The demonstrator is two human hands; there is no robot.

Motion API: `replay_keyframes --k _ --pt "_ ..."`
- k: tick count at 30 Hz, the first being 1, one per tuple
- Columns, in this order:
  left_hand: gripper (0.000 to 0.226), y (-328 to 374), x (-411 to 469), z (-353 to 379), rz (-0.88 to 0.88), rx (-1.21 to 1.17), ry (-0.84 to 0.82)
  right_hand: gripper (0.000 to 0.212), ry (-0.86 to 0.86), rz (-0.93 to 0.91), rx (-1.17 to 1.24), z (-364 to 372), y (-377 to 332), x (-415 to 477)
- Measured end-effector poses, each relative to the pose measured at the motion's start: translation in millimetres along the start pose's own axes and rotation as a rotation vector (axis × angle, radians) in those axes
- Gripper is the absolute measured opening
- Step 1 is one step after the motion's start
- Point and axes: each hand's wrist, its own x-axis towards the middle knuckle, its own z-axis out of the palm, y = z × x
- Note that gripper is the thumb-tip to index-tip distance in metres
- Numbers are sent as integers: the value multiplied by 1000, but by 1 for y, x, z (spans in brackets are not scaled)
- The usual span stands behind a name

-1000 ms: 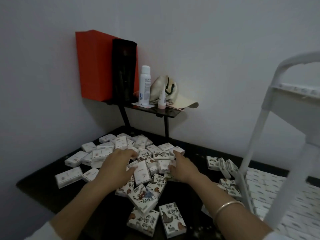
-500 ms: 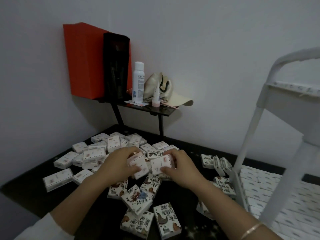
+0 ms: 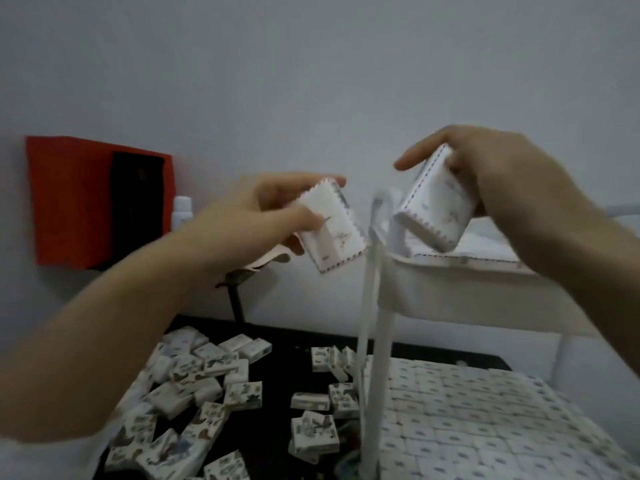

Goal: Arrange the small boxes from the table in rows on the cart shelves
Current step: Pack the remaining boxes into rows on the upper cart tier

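I hold two small white boxes in the air, one in each hand, in front of a pale wall. The picture is blurred by motion.

My left hand (image 3: 256, 213) pinches the left box (image 3: 334, 230). The thumb lies across its front face and the fingers reach behind its top edge. This box has a red and blue striped border like an airmail envelope. It is tilted, with its top leaning left. It hangs above the black table (image 3: 287, 358), just left of the white cart (image 3: 370, 323) and not touching it.

My right hand (image 3: 505, 181) grips the right box (image 3: 433, 206) from above, with the fingers curled over its top and back. The index finger sticks out to the left past the box. This box has the same striped border and is tilted the other way. It hovers just above the near left corner of the cart's upper shelf (image 3: 450, 296), close to the curved white handle (image 3: 381, 199), but not resting on anything.

Lower down in the cart, rows of small boxes (image 3: 485, 427) lie packed edge to edge. I cannot tell what fills the upper shelf, only that striped edges show at its rim.

On the table, loose boxes (image 3: 207, 368) lie scattered in a heap at the left, and a few more lie beside the cart's post.

At the far left, against the wall, stands a red box (image 3: 69, 202) with a black object (image 3: 136, 206) in front of it and a white bottle (image 3: 181, 213) beside that.
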Motion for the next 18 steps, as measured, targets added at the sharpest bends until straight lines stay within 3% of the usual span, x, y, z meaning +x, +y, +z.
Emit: replay_keyframes --k 3,5,9,13,18 --pt "36 33 42 25 49 21 -27 41 86 79 -129 -47 23 28" --pt "32 45 72 42 65 66 -62 37 34 128 -246 -69 50 45" --pt "24 48 137 75 78 233 -112 15 -289 228 -596 -92 111 77" --pt "27 32 204 108 34 456 -148 32 -604 314 -804 -88 155 98" --pt "26 16 268 134 6 781 -255 47 -765 374 -763 -69 188 120"
